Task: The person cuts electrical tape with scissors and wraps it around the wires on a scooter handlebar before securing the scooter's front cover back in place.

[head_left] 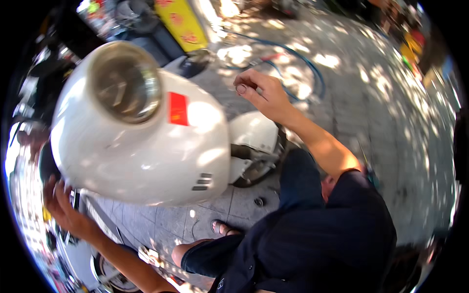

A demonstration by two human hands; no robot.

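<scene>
A white scooter front (146, 161) with a round headlight (126, 85) and a red sticker (178, 108) fills the left and middle. Beside its lower left edge is my left hand (66, 207), fingers spread and slightly blurred; whether the fingertips touch the body I cannot tell. My right hand (264, 95) is raised beyond the scooter's right side, above the white front fender (254, 129). Its fingers curl in with the thumb close to them, and anything small between them is hidden. The front wheel (281, 151) shows partly beneath the fender.
A blue hose (312, 68) curves over the sun-dappled paving at the back. Behind the scooter stands a yellow sign (181, 24). A small dark round part (259, 201) lies on the tiles near my sandalled foot (222, 227). Another wheel (110, 273) shows at lower left.
</scene>
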